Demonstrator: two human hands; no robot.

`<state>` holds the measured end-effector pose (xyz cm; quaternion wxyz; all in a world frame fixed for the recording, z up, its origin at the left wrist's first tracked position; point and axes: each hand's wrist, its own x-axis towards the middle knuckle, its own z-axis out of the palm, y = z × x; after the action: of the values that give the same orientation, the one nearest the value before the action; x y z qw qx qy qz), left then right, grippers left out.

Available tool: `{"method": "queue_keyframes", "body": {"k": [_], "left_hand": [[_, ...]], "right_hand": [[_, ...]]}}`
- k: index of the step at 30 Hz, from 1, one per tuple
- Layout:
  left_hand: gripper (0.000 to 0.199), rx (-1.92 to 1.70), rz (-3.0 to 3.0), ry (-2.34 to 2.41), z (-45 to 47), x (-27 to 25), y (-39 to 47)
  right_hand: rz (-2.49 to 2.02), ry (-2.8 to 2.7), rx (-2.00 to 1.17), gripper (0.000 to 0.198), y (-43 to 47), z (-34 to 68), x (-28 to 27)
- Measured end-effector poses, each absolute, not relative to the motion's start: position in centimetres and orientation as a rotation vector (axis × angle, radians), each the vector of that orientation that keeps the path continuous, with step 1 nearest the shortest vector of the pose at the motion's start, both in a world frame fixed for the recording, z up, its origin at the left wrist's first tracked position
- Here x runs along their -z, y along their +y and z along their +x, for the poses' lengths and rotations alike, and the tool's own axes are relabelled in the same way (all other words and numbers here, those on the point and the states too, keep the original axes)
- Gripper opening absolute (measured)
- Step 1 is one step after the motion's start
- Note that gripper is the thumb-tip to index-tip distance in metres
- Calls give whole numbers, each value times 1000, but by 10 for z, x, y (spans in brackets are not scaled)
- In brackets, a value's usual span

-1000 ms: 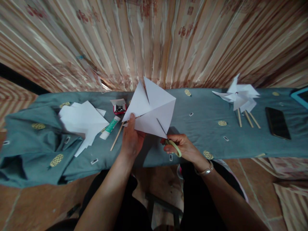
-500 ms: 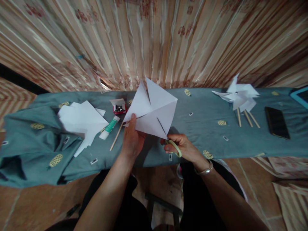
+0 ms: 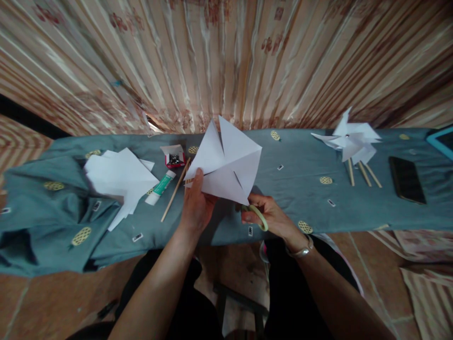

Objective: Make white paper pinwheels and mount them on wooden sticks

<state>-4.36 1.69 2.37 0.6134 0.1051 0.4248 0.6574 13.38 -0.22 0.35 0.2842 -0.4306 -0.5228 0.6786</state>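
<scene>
A white square sheet of paper (image 3: 238, 156) with slits running in from its corners is held up over the cloth. My left hand (image 3: 197, 203) is closed on its lower left edge, thumb on top. My right hand (image 3: 267, 215) grips a pair of scissors by the pale yellow-green handles (image 3: 261, 220) at the sheet's lower right corner; the blades are mostly hidden by the paper. Just left of the sheet lie a wooden stick (image 3: 172, 200), a glue stick (image 3: 160, 188) and a small red box (image 3: 174, 157) of shiny metal pieces.
The blue-green cloth (image 3: 297, 156) covers a narrow table. White paper pieces (image 3: 120, 174) lie at left. Paper pinwheels (image 3: 352, 139) on sticks and a dark phone (image 3: 406, 180) rest at right, near a blue-edged device (image 3: 440, 141). A curtain (image 3: 226, 61) hangs behind.
The sheet has shifted slightly right in my left hand, uncovering more of the sticks beside it. The scissor blade that showed in the lower right slit is out of sight now.
</scene>
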Motion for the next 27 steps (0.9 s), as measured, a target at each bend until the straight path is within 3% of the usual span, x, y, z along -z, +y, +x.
{"method": "queue_keyframes", "body": {"k": [12, 27], "left_hand": [[32, -1525, 286, 981, -44, -22, 17], [29, -1519, 282, 980, -44, -23, 16]], "right_hand": [[-1073, -1368, -1951, 56, -3, 139, -17], [-1136, -1334, -1946, 42, -1, 138, -8]]}}
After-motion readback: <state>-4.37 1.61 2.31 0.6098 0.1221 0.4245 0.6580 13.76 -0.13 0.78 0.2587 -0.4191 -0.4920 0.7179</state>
